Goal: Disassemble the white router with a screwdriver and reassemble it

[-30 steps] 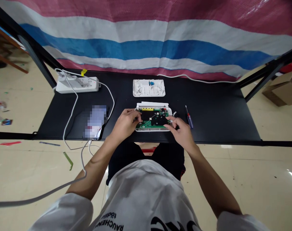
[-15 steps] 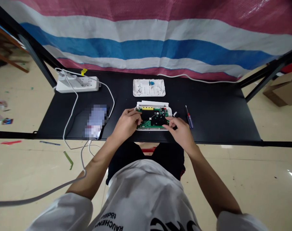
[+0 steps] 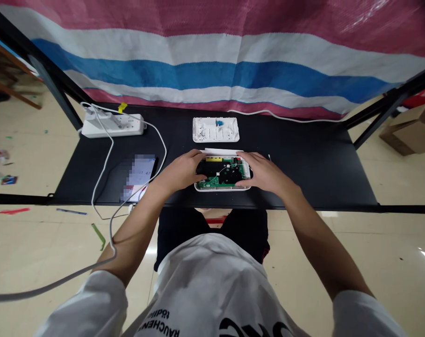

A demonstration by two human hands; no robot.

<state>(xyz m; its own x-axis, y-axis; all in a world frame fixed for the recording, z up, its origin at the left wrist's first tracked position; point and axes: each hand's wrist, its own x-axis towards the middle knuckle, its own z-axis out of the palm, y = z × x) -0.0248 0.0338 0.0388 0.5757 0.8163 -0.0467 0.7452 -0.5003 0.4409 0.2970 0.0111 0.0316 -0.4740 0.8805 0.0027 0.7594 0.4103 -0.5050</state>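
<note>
And there's the shift: the hands have come off the small work over the green circuit board (image 3: pixel 221 174) and spread out to its two ends! The left hand (image 3: pixel 180 171) now clasps the left end of the white plastic casing (image 3: pixel 222 189), the right hand (image 3: pixel 263 171) the right end, both gripping it from above. The casing sits mid-way along the front edge of the desk (image 3: pixel 310 173), the white cover (image 3: pixel 215 129) lying behind it, the screwdriver (image 3: pixel 269 157) barely showing past the right hand.
</note>
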